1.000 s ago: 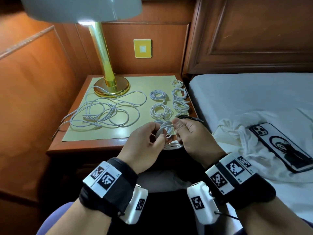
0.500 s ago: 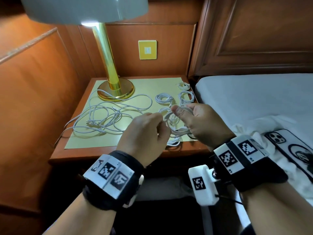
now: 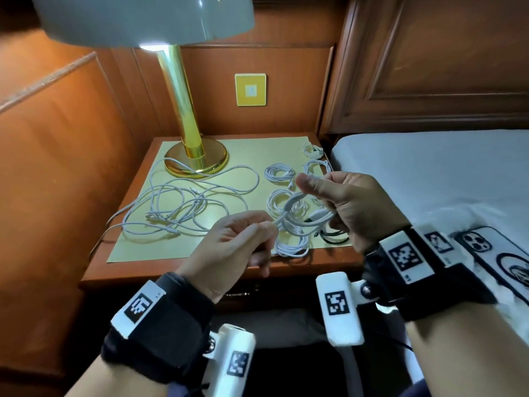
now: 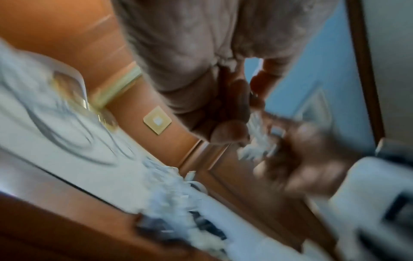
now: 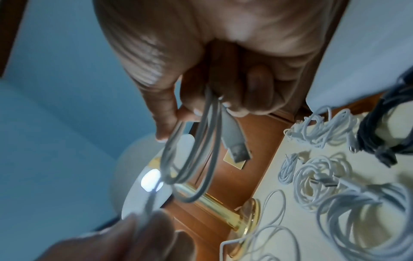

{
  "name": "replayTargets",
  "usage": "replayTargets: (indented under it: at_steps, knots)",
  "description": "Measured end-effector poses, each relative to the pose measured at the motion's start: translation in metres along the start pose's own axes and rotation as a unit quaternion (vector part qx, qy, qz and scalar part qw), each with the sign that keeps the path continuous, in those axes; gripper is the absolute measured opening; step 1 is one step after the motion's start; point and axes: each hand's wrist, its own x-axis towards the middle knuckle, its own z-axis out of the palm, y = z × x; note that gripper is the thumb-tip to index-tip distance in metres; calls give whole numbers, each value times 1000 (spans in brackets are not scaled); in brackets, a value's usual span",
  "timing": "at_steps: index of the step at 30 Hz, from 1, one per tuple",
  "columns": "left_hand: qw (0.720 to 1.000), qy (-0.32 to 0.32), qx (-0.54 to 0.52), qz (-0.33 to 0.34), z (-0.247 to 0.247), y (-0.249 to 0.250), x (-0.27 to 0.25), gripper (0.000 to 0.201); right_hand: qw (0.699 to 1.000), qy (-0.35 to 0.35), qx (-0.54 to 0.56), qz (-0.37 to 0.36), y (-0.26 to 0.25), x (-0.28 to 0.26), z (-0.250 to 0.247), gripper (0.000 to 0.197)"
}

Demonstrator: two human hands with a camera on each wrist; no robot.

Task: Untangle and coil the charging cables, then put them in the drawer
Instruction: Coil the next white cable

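Nightstand [image 3: 200, 270], head view. At 9 o'clock on the yellow mat [image 3: 137, 247]: loose tangle of white cables [image 3: 177, 207], uncoiled. Lamp [image 3: 189, 138] base at 11 o'clock. Left hand [image 3: 232, 247] at 6 o'clock, fingers curled, pinching the free end of a white cable [image 3: 289, 207]. Coiled white bundles [image 3: 279, 174] lie at centre and toward 1 o'clock. Right hand [image 3: 352, 204] at 3 o'clock, fingers curled round that cable's loops, USB plug [image 5: 236, 148] hanging out. Phone [image 3: 498, 256] on the bed [image 3: 429, 167], far right.
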Motion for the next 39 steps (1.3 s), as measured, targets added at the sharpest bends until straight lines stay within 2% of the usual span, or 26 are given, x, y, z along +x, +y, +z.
replayTargets:
  at_steps: [2,4,8,10,12,13,14,15,16,17,18,19,21,23,25,27,28,32,36,39]
  knots:
    - [994,21,104,-18,-7,-10,0,32,997,6,-65,-41,3,0,9,62]
    - [987,52,144,-40,-11,-17,0,35,991,-18,-114,-72,1,-2,17,55]
    - [972,140,184,39,-10,-24,3,28,984,-44,-136,-110,1,-2,28,66]
    - [958,189,199,83,-8,-23,5,16,985,-48,-125,-111,2,1,32,59]
    - [939,204,259,103,-7,-22,4,14,986,-31,-128,-99,2,4,31,53]
    - [938,195,270,99,-6,-21,4,16,988,-24,-124,-86,3,5,30,54]
    - [947,179,252,89,-6,-20,3,19,992,-23,-108,-67,2,6,28,56]
    - [967,158,186,76,-4,-18,3,21,996,-28,-76,-44,1,6,26,58]
    - [988,132,65,50,-2,-16,2,23,999,-39,-32,-17,0,6,25,58]
    - [993,98,-67,19,0,-12,1,24,998,-56,21,8,-2,6,25,56]
    - [982,61,-178,-2,2,-7,0,24,994,-76,73,27,-5,5,26,53]
    - [970,34,-239,-11,4,-4,0,24,989,-92,111,39,-7,5,27,51]
    - [962,15,-274,-9,3,-3,1,26,986,-107,124,43,-9,5,31,50]
    - [976,45,-213,-5,-7,-8,4,25,991,-99,88,37,-7,8,34,52]
    - [994,91,-49,20,-22,-19,7,26,996,-81,28,20,-3,11,35,52]
    - [988,114,94,47,-28,-26,6,26,997,-72,-34,-8,0,13,36,50]
    - [983,126,125,53,-27,-27,4,25,996,-72,-55,-21,2,14,37,52]
    - [971,187,138,58,-22,-24,2,17,987,-73,-128,-60,7,14,40,73]
    - [971,183,143,51,-21,-25,3,10,982,-96,-149,-71,9,12,43,58]
    - [975,210,70,34,-20,-25,5,13,989,-86,-104,-65,12,12,40,37]
